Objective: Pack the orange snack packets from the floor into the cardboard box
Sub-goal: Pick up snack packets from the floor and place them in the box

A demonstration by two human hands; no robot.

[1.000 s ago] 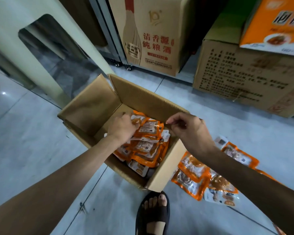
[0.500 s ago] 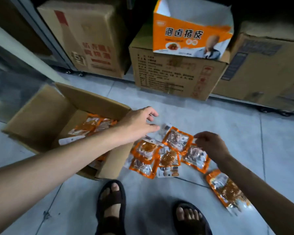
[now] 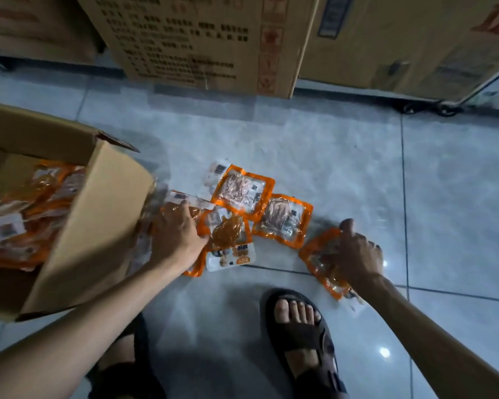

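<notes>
The open cardboard box (image 3: 95, 214) stands at the left on the floor, with several orange snack packets (image 3: 35, 203) inside. More orange packets lie on the tiles beside it: one at the top (image 3: 242, 191), one to its right (image 3: 283, 220), one in the middle (image 3: 228, 234). My left hand (image 3: 176, 234) rests palm down on the leftmost floor packet next to the box wall. My right hand (image 3: 355, 254) presses on a separate packet (image 3: 317, 254) at the right, fingers curled over it.
Large printed cardboard cartons (image 3: 202, 38) stand along the back wall on the tiled floor. My feet in black sandals (image 3: 300, 335) are just below the packets. A dark cable (image 3: 427, 109) lies at the back right under a carton.
The view swung right and down from the box to the floor pile. Both hands left the box and dropped onto floor packets, the left on the pile's left edge, the right on the rightmost packet.
</notes>
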